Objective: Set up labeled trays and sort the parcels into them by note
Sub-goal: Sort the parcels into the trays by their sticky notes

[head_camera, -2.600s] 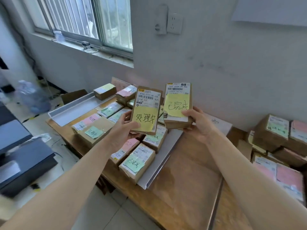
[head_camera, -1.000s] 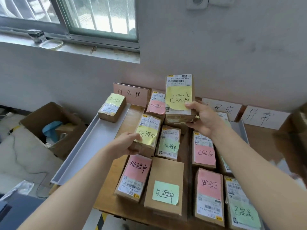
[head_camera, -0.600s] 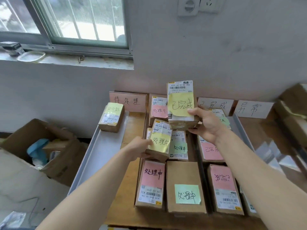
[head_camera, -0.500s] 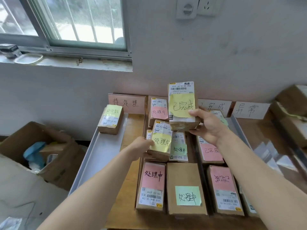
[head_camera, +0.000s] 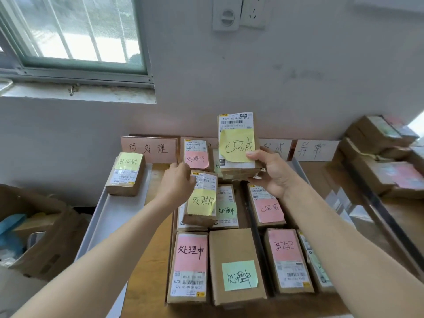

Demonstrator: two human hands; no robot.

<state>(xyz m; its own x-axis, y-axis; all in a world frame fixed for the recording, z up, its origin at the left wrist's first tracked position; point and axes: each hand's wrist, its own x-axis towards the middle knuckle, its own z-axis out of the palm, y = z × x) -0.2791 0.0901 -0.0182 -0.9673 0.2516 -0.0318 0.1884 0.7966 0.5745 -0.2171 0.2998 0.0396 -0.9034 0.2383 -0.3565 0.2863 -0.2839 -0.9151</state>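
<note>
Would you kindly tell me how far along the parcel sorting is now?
Done: label cards stand along the wall, a lone parcel lies in the grey tray, and sorted rows lie beside it. In hand: the left hand grips a yellow-noted parcel over the middle row; the right hand holds a second parcel raised. Left: both need placing, and the stack at right looks unsorted.

A plain back room used for sorting post: taped cardboard parcels (head_camera: 229,249) with sticky notes (head_camera: 239,275) cover the wooden surface (head_camera: 149,294) at centre. Handwritten signs (head_camera: 149,149) lean on the bare wall (head_camera: 298,76), a further pile (head_camera: 376,173) sits at right, and a barred window (head_camera: 75,31) is at upper left.
</note>
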